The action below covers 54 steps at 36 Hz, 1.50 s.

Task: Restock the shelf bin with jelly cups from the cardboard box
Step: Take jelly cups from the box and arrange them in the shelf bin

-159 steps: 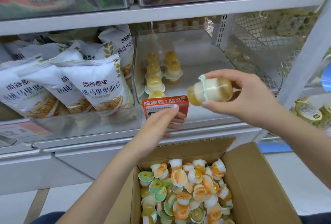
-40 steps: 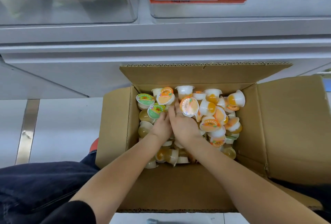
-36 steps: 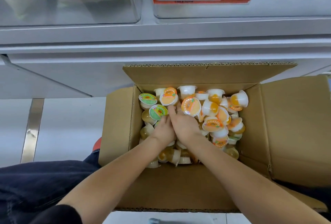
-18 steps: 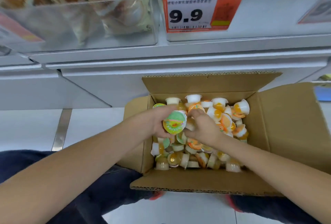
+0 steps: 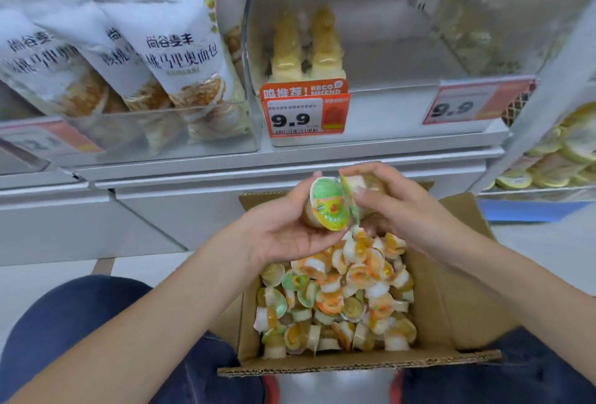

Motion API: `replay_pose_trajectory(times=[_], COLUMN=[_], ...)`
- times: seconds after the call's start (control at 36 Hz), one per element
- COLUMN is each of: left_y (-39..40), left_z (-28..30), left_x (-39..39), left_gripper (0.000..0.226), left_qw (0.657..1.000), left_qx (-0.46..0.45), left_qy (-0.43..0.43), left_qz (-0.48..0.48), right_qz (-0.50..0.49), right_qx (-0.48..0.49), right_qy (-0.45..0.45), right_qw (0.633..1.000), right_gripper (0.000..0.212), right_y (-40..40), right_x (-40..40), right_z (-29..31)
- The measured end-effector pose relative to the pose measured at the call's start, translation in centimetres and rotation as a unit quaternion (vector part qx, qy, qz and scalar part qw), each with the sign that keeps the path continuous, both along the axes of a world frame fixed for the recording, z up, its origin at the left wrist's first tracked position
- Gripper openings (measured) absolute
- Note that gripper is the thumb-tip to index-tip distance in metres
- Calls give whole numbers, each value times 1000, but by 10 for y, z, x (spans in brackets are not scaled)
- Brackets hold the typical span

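The light is bright, even and white, seemingly from overhead, and it leaves almost no hard shadow; only a soft dimness sits under my forearms and inside the cardboard box (image 5: 451, 281). Motion blur smears nearly everything: the bread bags (image 5: 180, 55) and the price tag (image 5: 303, 110) stay readable but soft, while the second tag (image 5: 477, 102) to the right is washed out and hazy. The clear shelf bin (image 5: 371, 48) carries a milky glare on its walls. My left hand (image 5: 283, 232) and right hand (image 5: 403, 210) look fairly sharp. Straight shelf edges bow and lean toward the corners, and the far right edge dissolves into blur.
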<state>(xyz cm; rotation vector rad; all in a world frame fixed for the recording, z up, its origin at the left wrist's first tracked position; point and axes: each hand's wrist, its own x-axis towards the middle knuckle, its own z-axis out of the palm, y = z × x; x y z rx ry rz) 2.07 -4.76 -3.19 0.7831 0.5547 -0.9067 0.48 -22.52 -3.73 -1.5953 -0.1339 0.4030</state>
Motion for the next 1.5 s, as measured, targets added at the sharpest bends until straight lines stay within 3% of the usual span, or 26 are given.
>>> replay_pose_trajectory(times=[0.08, 0.36, 0.53, 0.64, 0.83, 0.97, 1.08, 1.17, 1.28, 1.39, 1.5], left_y=[-10, -2, 0, 3, 0, 0, 2, 9, 21, 35, 41], left_z=[1, 5, 6, 10, 12, 16, 19, 26, 36, 36, 32], left_x=[2, 5, 7, 6, 5, 3, 8, 16, 29, 37, 41], left_gripper=[53, 84, 47, 52, 35, 42, 50, 54, 46, 42, 43], left_qw=[998, 983, 974, 966, 958, 946, 913, 896, 814, 752, 724], left_qx=[14, -35, 23, -13, 66, 96, 186, 252, 370, 434, 464], left_qy=[-57, -173, -215, -234, -261, -288, -322, -337, -443, -495, -507], left_qz=[-1, -53, -72, -109, -97, -117, -166, -141, -68, -45, -61], right_qz=[41, 88, 71, 72, 77, 60, 31, -31, -106, -129, -20], right_qx=[-107, -76, -116, -133, -106, -139, -173, -189, -177, -275, -426], right_qy=[-133, -118, -150, -153, -145, -165, -188, -200, -228, -328, -375], right_qw=[984, 986, 979, 977, 981, 975, 966, 961, 952, 894, 823], right_gripper=[36, 56, 72, 69, 70, 68, 67, 66, 69, 66, 67], right_y=[0, -5, -3, -7, -7, -7, -8, -11, -16, -7, 8], right_x=[2, 10, 11, 13, 13, 14, 13, 14, 23, 62, 122], right_z=[2, 7, 5, 6, 9, 7, 13, 27, 71, 122, 144])
